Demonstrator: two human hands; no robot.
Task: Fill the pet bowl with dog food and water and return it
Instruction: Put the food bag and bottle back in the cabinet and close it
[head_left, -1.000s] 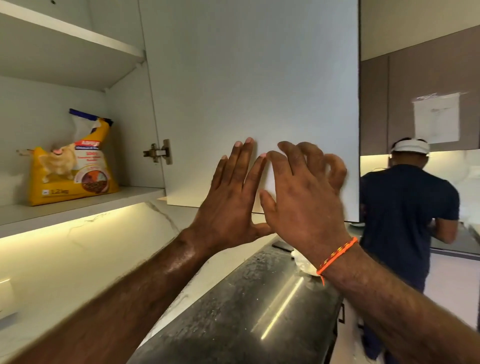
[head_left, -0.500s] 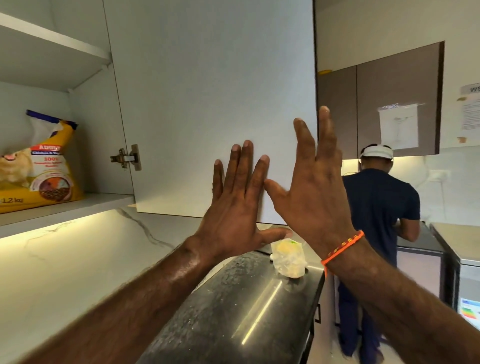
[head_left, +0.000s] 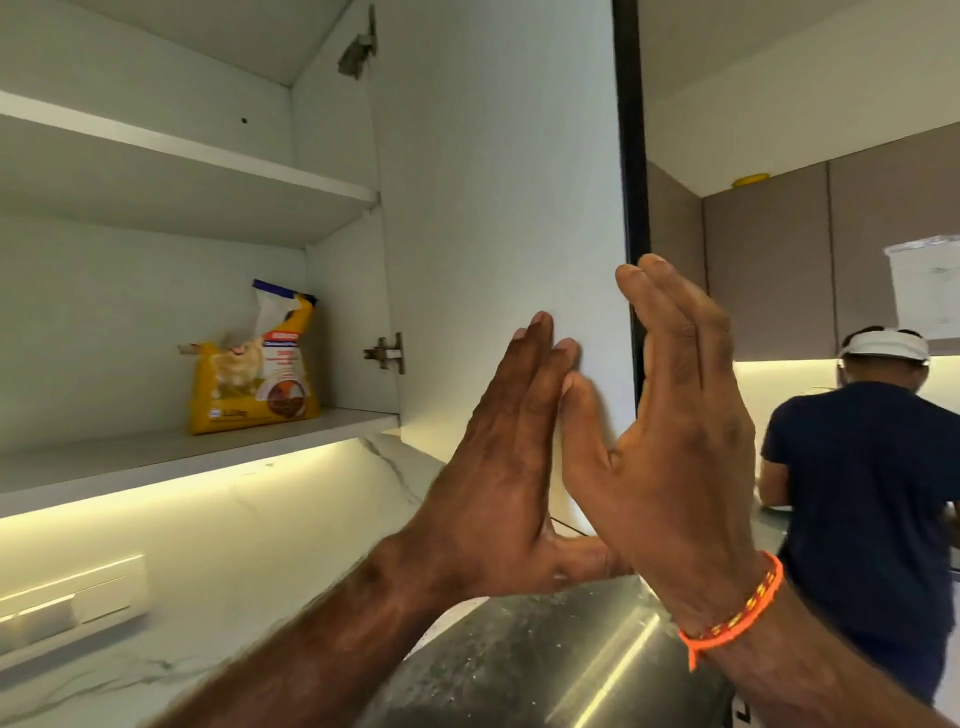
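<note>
Both flat hands, left hand and right hand, are spread against the cabinet door; it should be swung fully aside before the food bag is reached.

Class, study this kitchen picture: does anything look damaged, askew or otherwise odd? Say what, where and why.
One thing stands out: the yellow pet food bag on the lowest shelf of the open white wall cabinet has a crumpled, already opened top that flops sideways. Both hands, left hand and right hand, are flat and open by the white cabinet door. Nothing looks spilled.
</note>
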